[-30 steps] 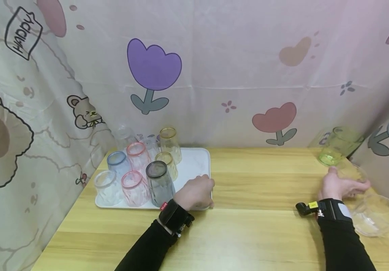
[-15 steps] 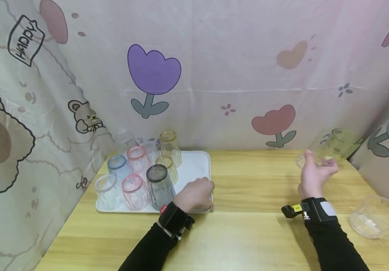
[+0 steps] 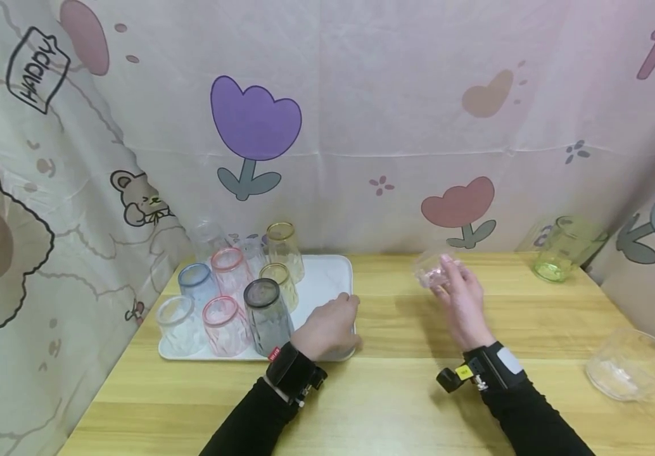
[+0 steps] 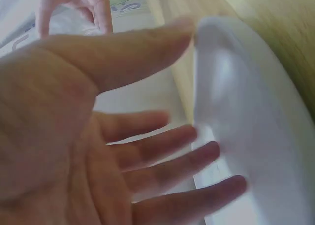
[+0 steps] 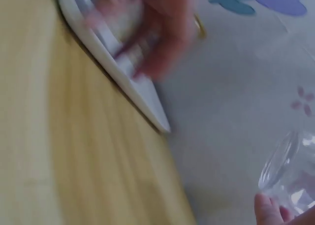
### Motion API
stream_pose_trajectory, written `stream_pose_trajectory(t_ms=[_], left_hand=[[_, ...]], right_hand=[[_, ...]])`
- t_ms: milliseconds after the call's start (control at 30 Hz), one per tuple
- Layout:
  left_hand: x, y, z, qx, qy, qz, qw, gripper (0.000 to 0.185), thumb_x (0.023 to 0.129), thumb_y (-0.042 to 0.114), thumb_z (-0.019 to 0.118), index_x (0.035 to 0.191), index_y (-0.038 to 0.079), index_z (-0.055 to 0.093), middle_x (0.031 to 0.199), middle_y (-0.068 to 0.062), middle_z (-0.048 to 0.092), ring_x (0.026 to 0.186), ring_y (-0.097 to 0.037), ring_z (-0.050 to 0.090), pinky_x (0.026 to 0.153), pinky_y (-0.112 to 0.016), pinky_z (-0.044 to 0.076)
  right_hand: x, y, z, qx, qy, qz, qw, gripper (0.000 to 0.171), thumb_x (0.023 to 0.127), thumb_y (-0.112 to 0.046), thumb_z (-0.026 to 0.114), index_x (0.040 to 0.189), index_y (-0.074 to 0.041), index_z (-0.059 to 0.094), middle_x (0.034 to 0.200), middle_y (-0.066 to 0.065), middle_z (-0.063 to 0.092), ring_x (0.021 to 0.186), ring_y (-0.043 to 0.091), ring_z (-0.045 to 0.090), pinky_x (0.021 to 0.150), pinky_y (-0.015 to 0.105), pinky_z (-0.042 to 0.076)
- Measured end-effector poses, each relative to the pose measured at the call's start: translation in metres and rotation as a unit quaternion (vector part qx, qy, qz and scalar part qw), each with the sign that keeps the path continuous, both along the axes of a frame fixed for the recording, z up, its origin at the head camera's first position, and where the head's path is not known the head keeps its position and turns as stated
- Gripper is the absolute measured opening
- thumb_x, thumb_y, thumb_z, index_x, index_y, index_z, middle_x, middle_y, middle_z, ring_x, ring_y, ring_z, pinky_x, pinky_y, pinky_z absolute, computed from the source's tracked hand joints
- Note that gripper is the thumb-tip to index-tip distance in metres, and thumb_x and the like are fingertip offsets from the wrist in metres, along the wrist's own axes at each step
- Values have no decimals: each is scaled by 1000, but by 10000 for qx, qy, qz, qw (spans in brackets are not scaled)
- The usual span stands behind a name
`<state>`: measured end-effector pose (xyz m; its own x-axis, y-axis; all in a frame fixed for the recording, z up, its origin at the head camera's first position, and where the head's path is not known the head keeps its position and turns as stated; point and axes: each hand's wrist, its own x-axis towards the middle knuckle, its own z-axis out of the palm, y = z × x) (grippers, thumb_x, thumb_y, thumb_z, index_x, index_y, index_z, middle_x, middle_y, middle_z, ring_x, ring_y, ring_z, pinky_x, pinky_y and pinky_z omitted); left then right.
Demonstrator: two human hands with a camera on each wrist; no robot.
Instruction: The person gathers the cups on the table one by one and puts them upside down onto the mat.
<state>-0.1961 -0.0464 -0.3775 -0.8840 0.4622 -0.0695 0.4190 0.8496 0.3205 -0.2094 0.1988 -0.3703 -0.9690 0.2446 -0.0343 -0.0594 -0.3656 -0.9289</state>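
Note:
My right hand [image 3: 464,307] holds a clear glass [image 3: 429,271] above the table's right half. In the right wrist view the glass [image 5: 295,173] shows at the lower right with fingertips against its side. My left hand [image 3: 327,326] is at the right end of a white tray [image 3: 330,273]. In the left wrist view its thumb touches the tray rim [image 4: 209,28], and the other fingers stretch loosely over the edge. On the tray stand several glasses, among them a dark grey glass [image 3: 268,313], a pink-rimmed glass [image 3: 226,329] and a blue glass [image 3: 197,286].
A green glass [image 3: 564,253] stands at the back right corner of the wooden table [image 3: 396,405]. Nearer, a wide clear bowl-like container [image 3: 635,367] stands by the right edge. A printed curtain [image 3: 362,114] hangs behind the table and along its sides.
My right hand has lifted the clear glass from the right side near the green glass and carried it left toward the tray. My left hand has stayed at the tray's right end.

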Motion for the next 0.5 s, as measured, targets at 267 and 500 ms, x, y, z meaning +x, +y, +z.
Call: stream_pose_trajectory(t_ms=[267, 500], left_hand=[[-3, 7, 3, 1108, 1241, -7, 9861, 91, 91, 42, 80, 156, -1, 32, 149, -18, 48, 127, -30, 58, 85, -41, 61], [-4, 11, 3, 2087, 2282, -725, 9482, 95, 82, 30, 90, 152, -1, 34, 150, -15, 45, 132, -26, 54, 89, -36, 60]], right_hand=[[14, -28, -8, 397, -358, 1003, 9935, 63, 107, -46, 52, 153, -4, 39, 127, -2, 61, 105, 8, 64, 99, 24, 52], [21, -46, -10, -252, -526, 1544, 9863, 71, 106, -53, 50, 155, -3, 34, 129, 6, 59, 106, 13, 65, 99, 24, 53]])
